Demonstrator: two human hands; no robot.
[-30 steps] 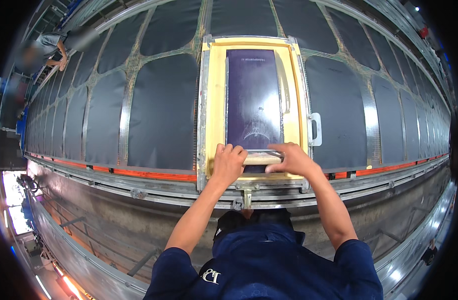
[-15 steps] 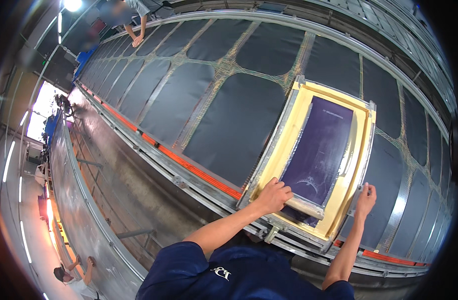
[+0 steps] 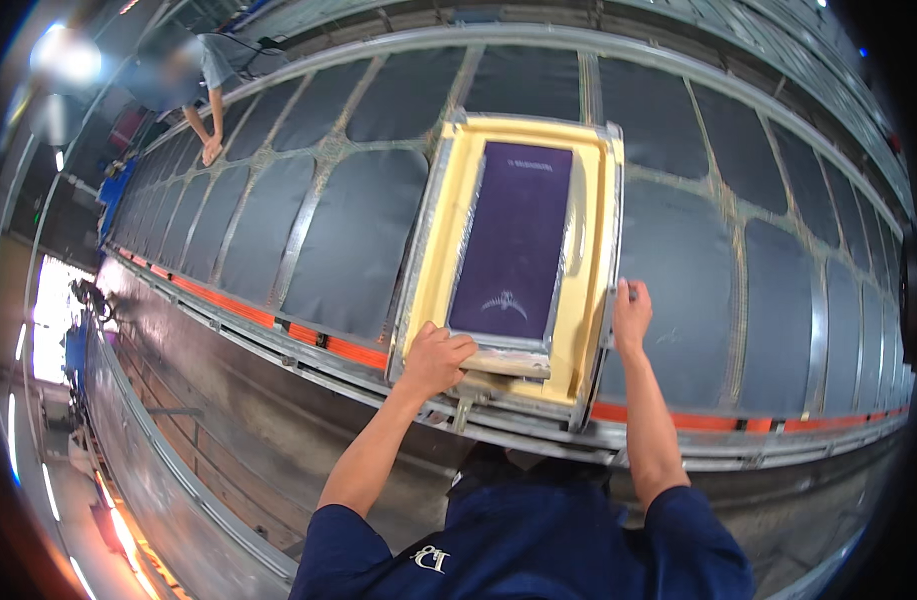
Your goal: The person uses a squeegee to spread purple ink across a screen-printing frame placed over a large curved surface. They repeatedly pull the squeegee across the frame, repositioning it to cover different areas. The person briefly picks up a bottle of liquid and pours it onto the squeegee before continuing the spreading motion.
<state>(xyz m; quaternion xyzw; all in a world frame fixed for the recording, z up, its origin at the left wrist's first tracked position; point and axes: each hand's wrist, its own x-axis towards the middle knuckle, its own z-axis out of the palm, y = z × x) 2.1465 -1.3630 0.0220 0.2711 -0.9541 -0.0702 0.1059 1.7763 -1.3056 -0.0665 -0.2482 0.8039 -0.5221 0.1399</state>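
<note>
At centre of view, the yellow-bordered screen [image 3: 599, 240] lies over the dark panels [image 3: 364, 240]. My left hand [image 3: 439, 358], lower centre, is closed on the left end of the pale bar [image 3: 509, 361], which lies across the lower end of the purple window [image 3: 517, 235]. My right hand [image 3: 633, 312], right of centre, is curled around the metal handle [image 3: 608, 326] at the screen's right edge

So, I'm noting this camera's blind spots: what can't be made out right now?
All in the head view:
- The left end of the bar: hidden by the left hand.
- The palm of the right hand: hidden by its own back.
- Whatever lies under the frame: covered by it.
- The print on the purple panel: too small and blurred.
- The co-worker's head: blurred.
- The shirt: cut off by the lower edge.
</note>
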